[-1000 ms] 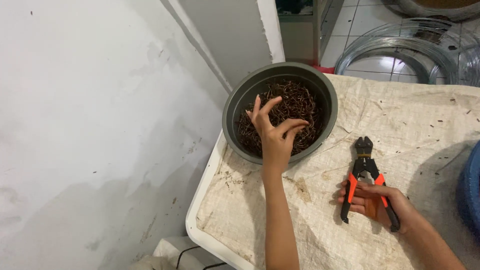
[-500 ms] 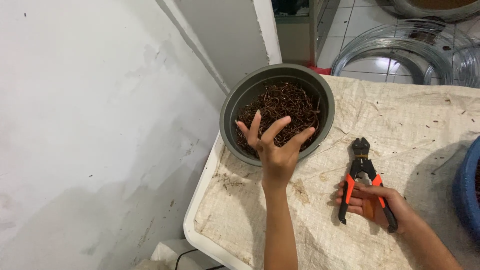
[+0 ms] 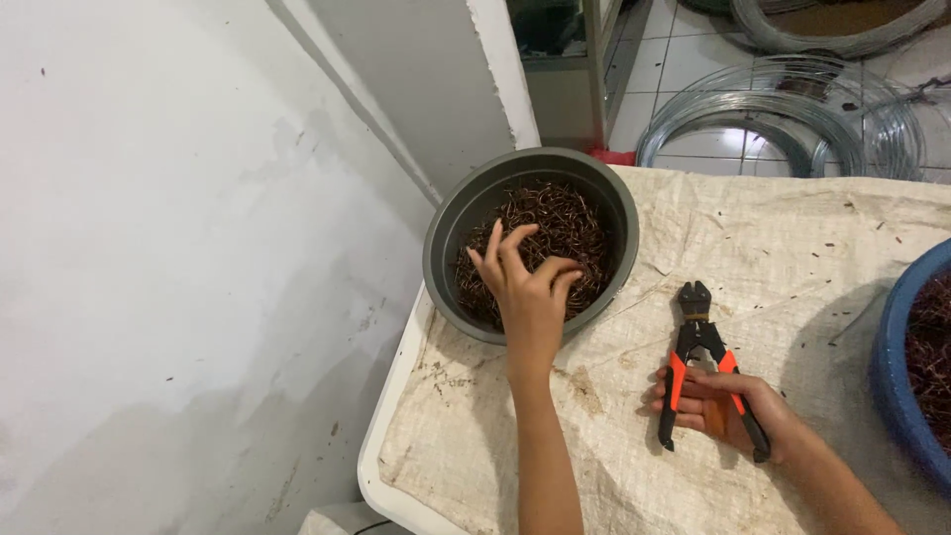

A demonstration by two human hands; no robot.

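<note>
Your left hand hovers over the round grey bowl of rusty brown wire bits, fingers loosely curled and holding nothing. Your right hand is clamped on the orange-and-black-handled cutters, lying on the cloth-covered desk right of the bowl.

Woven sack cloth spread over white table, stained, scattered debris. Blue tub at right edge, partly out of view, dark scraps inside. Wire coils on tiled floor beyond. White wall left.
</note>
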